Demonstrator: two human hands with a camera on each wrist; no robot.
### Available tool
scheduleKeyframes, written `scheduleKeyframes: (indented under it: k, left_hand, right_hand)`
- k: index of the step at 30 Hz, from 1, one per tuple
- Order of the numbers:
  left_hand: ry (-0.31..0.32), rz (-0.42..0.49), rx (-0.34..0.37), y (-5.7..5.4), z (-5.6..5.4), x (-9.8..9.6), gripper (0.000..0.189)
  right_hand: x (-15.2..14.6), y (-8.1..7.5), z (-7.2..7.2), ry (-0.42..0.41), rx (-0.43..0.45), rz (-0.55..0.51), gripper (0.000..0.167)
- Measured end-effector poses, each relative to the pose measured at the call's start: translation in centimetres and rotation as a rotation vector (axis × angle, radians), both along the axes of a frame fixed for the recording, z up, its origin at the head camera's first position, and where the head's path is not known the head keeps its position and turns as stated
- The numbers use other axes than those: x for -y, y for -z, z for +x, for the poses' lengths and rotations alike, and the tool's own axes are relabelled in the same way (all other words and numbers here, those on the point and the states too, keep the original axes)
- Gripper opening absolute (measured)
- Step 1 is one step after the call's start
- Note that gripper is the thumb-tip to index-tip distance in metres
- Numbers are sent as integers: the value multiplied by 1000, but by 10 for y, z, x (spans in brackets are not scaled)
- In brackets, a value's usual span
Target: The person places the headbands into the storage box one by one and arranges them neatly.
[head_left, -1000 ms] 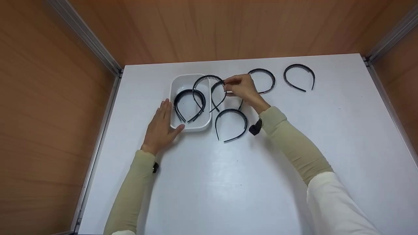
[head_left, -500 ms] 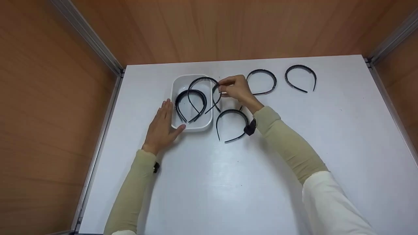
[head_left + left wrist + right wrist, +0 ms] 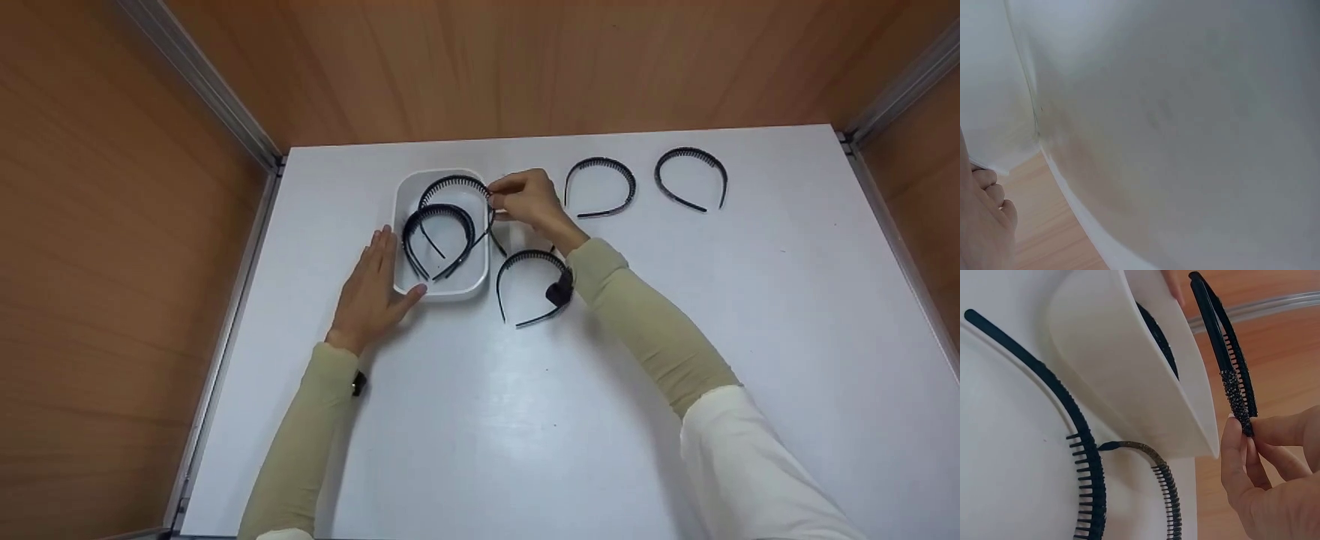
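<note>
Over the white plastic container (image 3: 457, 297), my right hand (image 3: 531, 201) pinches a black toothed headband (image 3: 454, 180) by its right side. In the right wrist view that headband (image 3: 1234, 391) shows a glittery textured section near the fingertips, beyond the container wall (image 3: 1123, 371). Several black headbands (image 3: 441, 211) lie nested together inside the container, partly overlapped by the held one. My left hand (image 3: 365, 296) rests with straight fingers along the container's left side, thumb at its front corner. The left wrist view shows a blurred pale surface and some of my fingers (image 3: 995, 194).
Just right of the container lies a black headband (image 3: 531, 255), and another (image 3: 498, 244) is mostly hidden under my right hand. Two more headbands, one middle (image 3: 630, 187) and one far right (image 3: 723, 176), lie toward the back of the white table (image 3: 480, 450). Wooden panels (image 3: 525, 67) enclose it.
My right hand has moved left, carrying the pinched headband from the container's right edge to above its inside. The left hand stays in place against the container.
</note>
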State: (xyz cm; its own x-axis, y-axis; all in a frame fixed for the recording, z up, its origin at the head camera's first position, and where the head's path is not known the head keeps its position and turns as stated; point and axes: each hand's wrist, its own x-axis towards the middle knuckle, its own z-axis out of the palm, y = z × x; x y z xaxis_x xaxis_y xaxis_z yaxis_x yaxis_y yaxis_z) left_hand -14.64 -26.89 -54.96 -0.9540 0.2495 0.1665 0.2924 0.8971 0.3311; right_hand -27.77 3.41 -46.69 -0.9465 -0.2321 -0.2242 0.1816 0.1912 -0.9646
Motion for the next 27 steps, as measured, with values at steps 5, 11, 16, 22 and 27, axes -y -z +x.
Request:
scheduleKeyframes:
  k: [5, 11, 16, 22, 27]
  left_hand:
    - [-2, -1, -5, 1, 1, -1, 106]
    - [0, -4, -13, 1, 0, -2, 107]
    - [0, -11, -8, 1, 0, -3, 106]
    - [-3, -18, 4, 1, -1, -3, 106]
    - [4, -16, -7, 0, -2, -3, 107]
  right_hand:
    - [7, 3, 1, 0, -5, 23, 25]
    - [16, 9, 1, 7, -17, 33, 24]
    - [20, 13, 4, -5, -56, 68, 23]
    - [28, 13, 5, -4, -102, 129, 22]
    - [38, 11, 5, 8, -118, 159, 23]
